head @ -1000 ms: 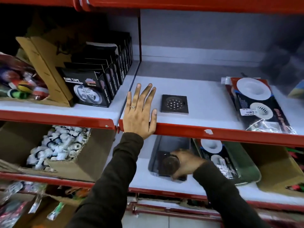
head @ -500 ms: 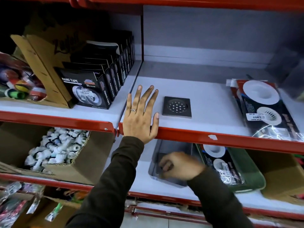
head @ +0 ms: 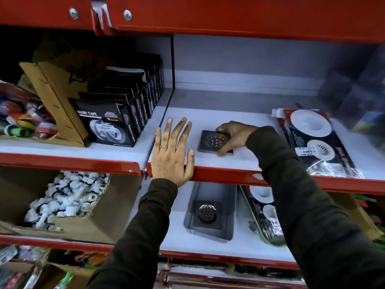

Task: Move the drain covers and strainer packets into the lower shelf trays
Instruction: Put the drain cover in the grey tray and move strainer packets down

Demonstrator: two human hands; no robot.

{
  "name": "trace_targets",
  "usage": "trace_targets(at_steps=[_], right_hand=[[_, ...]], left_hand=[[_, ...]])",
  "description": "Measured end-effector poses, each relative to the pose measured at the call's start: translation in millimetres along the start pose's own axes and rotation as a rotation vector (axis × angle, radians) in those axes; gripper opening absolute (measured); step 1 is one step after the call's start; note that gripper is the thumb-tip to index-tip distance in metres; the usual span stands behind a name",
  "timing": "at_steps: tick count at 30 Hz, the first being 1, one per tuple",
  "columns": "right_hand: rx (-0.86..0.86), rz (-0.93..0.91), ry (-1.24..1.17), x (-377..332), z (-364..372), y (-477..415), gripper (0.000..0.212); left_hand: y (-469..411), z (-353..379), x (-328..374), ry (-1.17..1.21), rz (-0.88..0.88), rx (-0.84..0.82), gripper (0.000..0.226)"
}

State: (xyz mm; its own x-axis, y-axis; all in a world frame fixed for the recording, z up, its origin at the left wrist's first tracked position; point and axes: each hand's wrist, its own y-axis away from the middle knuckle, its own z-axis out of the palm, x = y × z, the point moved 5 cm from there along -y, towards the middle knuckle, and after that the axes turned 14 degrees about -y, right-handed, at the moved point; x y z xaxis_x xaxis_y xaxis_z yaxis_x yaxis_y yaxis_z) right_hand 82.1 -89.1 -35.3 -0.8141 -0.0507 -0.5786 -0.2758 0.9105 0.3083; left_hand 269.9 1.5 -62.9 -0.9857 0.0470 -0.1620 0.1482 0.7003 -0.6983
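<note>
A square dark drain cover (head: 210, 141) lies on the upper shelf, and my right hand (head: 232, 136) grips its right side with thumb and fingers. My left hand (head: 171, 155) rests flat and open on the red shelf lip just left of it. Below, a second drain cover (head: 207, 213) sits in a grey tray (head: 231, 205) on the lower shelf. Strainer packets (head: 316, 140) with white strainers lie at the right of the upper shelf. Another packet (head: 262, 209) lies in a green tray (head: 268, 241) to the right of the grey one.
Black nano tape boxes (head: 116, 119) stand in a row on the upper shelf's left bay. A cardboard box of white fittings (head: 68, 199) fills the lower left. The red shelf edge (head: 229, 176) runs across between both levels.
My right hand left the drain cover in the grey tray, rose to the upper shelf and took hold of the remaining drain cover. My left hand stayed on the shelf lip.
</note>
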Motion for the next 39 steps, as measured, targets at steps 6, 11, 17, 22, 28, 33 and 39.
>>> trace_targets(at_steps=[6, 11, 17, 22, 28, 33, 39], right_hand=[[0.186, -0.076, -0.028, -12, -7, 50, 0.074], [-0.049, -0.111, -0.274, -24, 23, 142, 0.071], [-0.350, 0.113, -0.076, 49, 154, 98, 0.050], [-0.168, 0.209, -0.034, 125, 227, 7, 0.095], [-0.114, 0.184, 0.085, 158, 266, -15, 0.113], [0.058, 0.038, 0.039, 145, 247, 6, 0.099], [0.314, -0.255, 0.014, 98, 191, 78, 0.043]], left_hand=[[1, 0, 0, 0.009, -0.007, 0.007, 0.066], [2, 0, 0, 0.010, -0.008, 0.004, 0.066], [3, 3, 1, 0.000, -0.015, 0.044, 0.067], [2, 7, 1, -0.010, -0.015, 0.050, 0.068], [1, 7, 0, -0.009, -0.009, 0.064, 0.068], [2, 6, 2, -0.017, -0.007, 0.064, 0.066], [2, 2, 6, -0.017, 0.007, -0.026, 0.060]])
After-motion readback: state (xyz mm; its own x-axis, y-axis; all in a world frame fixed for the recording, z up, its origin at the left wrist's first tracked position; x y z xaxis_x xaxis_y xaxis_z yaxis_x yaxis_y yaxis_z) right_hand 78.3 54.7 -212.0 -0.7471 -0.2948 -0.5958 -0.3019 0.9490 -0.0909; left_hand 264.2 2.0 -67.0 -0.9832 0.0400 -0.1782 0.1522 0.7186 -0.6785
